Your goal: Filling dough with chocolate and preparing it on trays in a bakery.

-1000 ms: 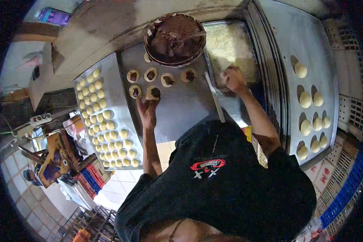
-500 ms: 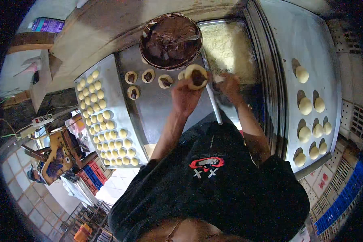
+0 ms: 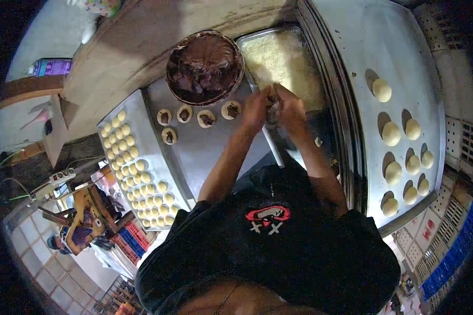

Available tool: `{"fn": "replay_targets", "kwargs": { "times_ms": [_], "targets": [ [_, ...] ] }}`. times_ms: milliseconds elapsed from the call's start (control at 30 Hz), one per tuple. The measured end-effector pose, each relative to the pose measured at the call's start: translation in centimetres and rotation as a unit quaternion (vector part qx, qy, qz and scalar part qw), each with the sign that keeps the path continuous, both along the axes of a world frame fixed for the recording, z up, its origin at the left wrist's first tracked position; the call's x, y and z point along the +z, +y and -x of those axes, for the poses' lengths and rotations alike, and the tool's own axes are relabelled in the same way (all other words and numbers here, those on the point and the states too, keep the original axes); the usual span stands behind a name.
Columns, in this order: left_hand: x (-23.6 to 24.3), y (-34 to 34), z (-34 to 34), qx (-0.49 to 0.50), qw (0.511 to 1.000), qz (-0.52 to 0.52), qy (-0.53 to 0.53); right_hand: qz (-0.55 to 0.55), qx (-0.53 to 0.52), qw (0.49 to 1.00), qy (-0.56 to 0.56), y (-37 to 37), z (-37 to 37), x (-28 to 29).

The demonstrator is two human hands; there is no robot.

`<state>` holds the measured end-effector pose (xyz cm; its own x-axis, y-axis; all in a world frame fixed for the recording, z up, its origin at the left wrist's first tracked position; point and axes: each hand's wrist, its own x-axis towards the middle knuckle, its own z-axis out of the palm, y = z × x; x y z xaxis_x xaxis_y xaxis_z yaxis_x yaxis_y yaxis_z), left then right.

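The left hand (image 3: pixel 256 107) and right hand (image 3: pixel 290 109) are pressing together, pinching a filled dough piece (image 3: pixel 272 111) between them, lying at six o'clock from the crumb tray (image 3: pixel 281 58), equally near both.

A bowl (image 3: pixel 205 67) of filling stands at the far side of the worktop (image 3: pixel 205 152), with a tray of crumbs (image 3: pixel 284 60) just to its right. Before the bowl lies a row of filled dough rounds (image 3: pixel 197 115). Left of them sits a tray of dough balls (image 3: pixel 136 168) — right, well apart, a tray of shaped buns (image 3: pixel 404 152). Both hands (image 3: pixel 273 107) meet between bowl and crumbs, over the crumb tray's near edge.
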<state>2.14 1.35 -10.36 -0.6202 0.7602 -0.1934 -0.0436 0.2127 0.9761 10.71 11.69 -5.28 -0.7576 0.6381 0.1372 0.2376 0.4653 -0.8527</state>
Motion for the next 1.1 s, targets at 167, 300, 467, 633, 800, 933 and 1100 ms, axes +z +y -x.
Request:
{"fn": "replay_targets", "kwargs": {
  "times_ms": [167,300,467,633,800,933,1100],
  "targets": [
    [3.1,1.6,0.2,0.065,0.978,-0.079,-0.180,0.030,0.022,0.999,-0.036,1.2,-0.1,-0.5],
    [4.0,0.5,1.0,0.074,0.994,0.010,-0.083,0.217,-0.040,0.975,0.026,3.2,-0.4,-1.6],
    [2.8,-0.4,1.7,0.013,0.987,-0.130,-0.089,0.056,0.043,0.997,-0.013,5.0,-0.9,-2.4],
    [3.1,0.2,1.9,-0.053,0.984,-0.126,0.117,0.300,0.134,0.945,-0.003,5.2,-1.4,-2.5],
    [1.0,1.1,1.6,-0.010,0.985,-0.050,-0.162,0.035,0.046,0.993,-0.101,1.1,-0.7,0.5],
    [1.0,-0.5,1.5,-0.004,0.916,-0.078,-0.393,-0.103,0.035,0.993,-0.050,0.8,-1.0,1.7],
    [7.8,-2.7,0.1,-0.075,0.995,-0.013,-0.061,0.083,0.029,0.996,0.007,2.3,-2.5,3.6]
  ]
}}
